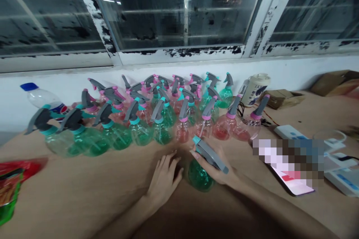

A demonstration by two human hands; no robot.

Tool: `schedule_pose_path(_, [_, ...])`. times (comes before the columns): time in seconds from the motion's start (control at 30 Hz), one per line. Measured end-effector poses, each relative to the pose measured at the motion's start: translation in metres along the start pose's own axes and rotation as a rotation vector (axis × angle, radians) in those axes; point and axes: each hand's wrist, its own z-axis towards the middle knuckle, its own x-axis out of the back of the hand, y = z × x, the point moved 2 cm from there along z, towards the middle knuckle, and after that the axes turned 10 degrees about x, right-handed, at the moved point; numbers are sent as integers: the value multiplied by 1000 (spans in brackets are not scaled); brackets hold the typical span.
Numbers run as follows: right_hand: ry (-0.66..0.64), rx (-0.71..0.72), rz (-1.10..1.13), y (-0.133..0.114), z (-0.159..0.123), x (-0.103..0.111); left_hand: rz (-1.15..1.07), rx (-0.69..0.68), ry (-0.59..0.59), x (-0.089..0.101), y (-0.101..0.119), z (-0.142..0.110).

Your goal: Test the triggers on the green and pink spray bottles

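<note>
My right hand [221,170] is wrapped round the neck of a green spray bottle [200,176] with a grey and teal trigger head. The bottle stands on the table, its nozzle pointing away to the left. Just left of it, my left hand [165,175] rests on the tabletop with fingers spread and slightly bent, holding nothing. Beyond both hands stand rows of spray bottles. Green ones with teal collars [141,132] are at the front left, pink ones with pink collars [221,129] at the front right. More of both colours crowd behind, partly hidden.
A clear soda bottle with a blue cap [45,97] leans at the back left. Red and green packaging [17,179] lies at the left edge. To the right are a lit phone [297,183], white boxes [342,179], a paper cup [256,87], cables and cardboard [283,99].
</note>
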Motion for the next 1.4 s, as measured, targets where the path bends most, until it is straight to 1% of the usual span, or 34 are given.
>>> schedule_pose_path(0.1, [-11, -6, -7, 0, -1, 0, 126, -7, -6, -5, 0, -1])
schedule_pose_path(0.27, [-44, 18, -5, 1, 0, 1, 198, -44, 18, -7, -1, -1])
schedule_pose_path(0.6, [-87, -24, 46, 9, -6, -1, 183, -63, 35, -8, -3, -2])
schedule_pose_path(0.73, [-77, -41, 58, 9, -6, 1, 190, -70, 11, -8, -2, 0])
schedule_pose_path(0.93, [-70, -43, 76, 10, -6, 1, 221, -79, 7, -8, -2, 0])
schedule_pose_path(1.13, [-37, -28, 18, 4, -2, 5, 198, -73, 10, -7, -1, 0])
schedule_pose_path(1.2, [-38, -43, 23, 4, -1, 6, 196, -70, 16, -7, -1, 0])
schedule_pose_path(1.3, [-37, -71, 14, 5, -1, 6, 222, -81, 20, -7, -1, 1])
schedule_pose_path(1.4, [-22, -51, -21, 5, -1, 6, 250, -95, 23, -7, -1, 1])
